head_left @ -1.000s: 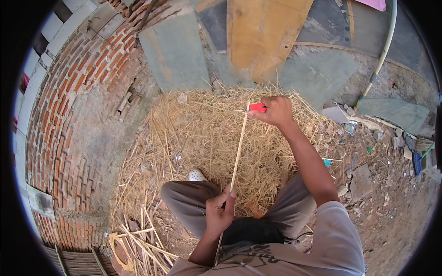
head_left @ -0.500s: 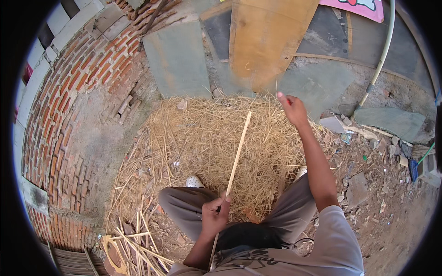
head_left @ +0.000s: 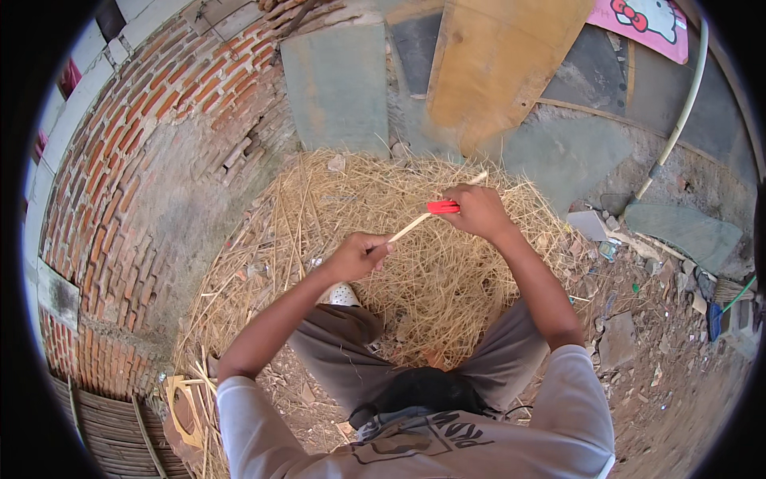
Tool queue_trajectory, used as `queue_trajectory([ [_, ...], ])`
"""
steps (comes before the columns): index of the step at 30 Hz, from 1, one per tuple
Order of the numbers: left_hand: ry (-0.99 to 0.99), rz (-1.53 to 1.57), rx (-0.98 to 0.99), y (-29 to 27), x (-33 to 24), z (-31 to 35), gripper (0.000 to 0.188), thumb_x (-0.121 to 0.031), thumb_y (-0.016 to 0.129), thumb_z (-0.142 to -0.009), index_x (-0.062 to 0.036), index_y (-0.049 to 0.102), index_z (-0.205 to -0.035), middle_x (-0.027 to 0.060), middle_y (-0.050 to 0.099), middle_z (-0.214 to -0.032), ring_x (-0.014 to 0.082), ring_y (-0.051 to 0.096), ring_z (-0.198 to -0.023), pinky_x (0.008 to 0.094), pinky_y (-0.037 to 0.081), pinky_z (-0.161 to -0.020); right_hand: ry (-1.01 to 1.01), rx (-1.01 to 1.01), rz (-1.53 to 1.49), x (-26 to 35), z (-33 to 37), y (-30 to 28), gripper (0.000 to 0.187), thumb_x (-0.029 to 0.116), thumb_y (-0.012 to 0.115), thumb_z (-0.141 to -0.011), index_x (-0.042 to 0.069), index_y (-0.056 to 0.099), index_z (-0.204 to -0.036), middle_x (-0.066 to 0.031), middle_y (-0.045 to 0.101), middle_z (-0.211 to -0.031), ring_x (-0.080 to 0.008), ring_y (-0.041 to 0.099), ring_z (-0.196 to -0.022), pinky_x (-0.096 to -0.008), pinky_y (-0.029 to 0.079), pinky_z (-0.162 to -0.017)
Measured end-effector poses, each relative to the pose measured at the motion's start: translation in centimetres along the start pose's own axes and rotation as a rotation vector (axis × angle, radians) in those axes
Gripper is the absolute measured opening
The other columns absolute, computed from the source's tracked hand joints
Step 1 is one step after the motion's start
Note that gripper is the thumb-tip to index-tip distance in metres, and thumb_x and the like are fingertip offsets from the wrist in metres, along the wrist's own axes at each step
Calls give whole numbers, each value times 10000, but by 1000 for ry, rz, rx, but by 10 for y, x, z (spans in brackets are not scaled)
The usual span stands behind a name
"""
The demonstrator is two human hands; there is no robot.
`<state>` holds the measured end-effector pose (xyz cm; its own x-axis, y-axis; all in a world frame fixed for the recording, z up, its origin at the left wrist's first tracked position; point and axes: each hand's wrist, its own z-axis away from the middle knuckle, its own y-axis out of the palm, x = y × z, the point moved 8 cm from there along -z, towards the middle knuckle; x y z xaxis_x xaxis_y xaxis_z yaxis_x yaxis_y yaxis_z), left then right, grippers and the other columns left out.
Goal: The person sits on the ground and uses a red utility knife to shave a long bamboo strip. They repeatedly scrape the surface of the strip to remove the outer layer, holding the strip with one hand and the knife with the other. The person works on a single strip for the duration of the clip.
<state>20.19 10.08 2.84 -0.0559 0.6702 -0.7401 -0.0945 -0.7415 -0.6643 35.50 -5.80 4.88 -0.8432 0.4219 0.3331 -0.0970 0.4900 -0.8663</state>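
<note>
A pale bamboo-like strip (head_left: 411, 228) is held in the air above a wide heap of straw-coloured shavings (head_left: 423, 279). It rises at a slant from the left side to the right side, in front of the person's body. The left hand (head_left: 361, 254) is closed on the lower part of the strip, with the thumb pressed near it. The right hand (head_left: 477, 211) is grasping a small red tool (head_left: 443, 207), which lies across the strip; its working end is too small to make out. Beyond the right hand, the far end of the strip comes out again.

The heap spreads between the person's legs, which are in grey-brown trousers (head_left: 511, 343). A white shoe with dark holes (head_left: 344, 296) is seen beside the left knee. At the lower left, a flat piece with a yellow edge (head_left: 182, 415) lies on the ground near some loose sticks (head_left: 209, 415). Farther out, a worn brick wall (head_left: 89, 319) stands on the left. Behind the heap there are a grey-green panel (head_left: 335, 88) and a brown board (head_left: 499, 72), and a pale pipe (head_left: 686, 120) bends at the right.
</note>
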Motion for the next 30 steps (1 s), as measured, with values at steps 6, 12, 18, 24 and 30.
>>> queue_trajectory([
  [6,144,-897,280,-61,-25,-8,164,-247,615,-910,-200,727,-1021,38,650,-662,222,624,-617,368,477,-592,-147,336,-11,38,7,62,198,284,693,-823,103,641,-883,-97,652,-780,-299,655,-778,-435,503,-652],
  [12,179,-1163,213,-72,-69,-6,167,-289,651,-869,-168,716,-965,48,665,-726,245,645,-747,403,472,-758,-219,363,-184,59,11,85,158,182,645,-819,74,620,-932,-126,656,-802,-314,654,-785,-426,505,-668],
  [18,613,-876,-973,-123,-166,68,271,-238,677,-859,-108,686,-1098,54,683,-852,216,638,-843,393,405,-928,93,305,-872,47,9,89,309,347,634,-936,42,658,-892,-5,519,-628,-109,483,-594,-314,420,-580],
  [24,-46,382,-725,9,14,74,311,-185,606,-959,12,595,-1200,95,678,-993,154,619,-953,303,501,-839,348,283,-1262,51,12,96,329,356,662,-919,51,611,-806,21,502,-596,-75,450,-493,-263,368,-447],
  [30,-160,1002,-262,117,27,48,381,-220,494,-1021,-1,462,-1330,82,650,-977,120,638,-837,256,514,-747,465,212,-1350,42,19,111,304,327,691,-903,57,591,-807,13,511,-565,-50,412,-413,-227,301,-366],
])
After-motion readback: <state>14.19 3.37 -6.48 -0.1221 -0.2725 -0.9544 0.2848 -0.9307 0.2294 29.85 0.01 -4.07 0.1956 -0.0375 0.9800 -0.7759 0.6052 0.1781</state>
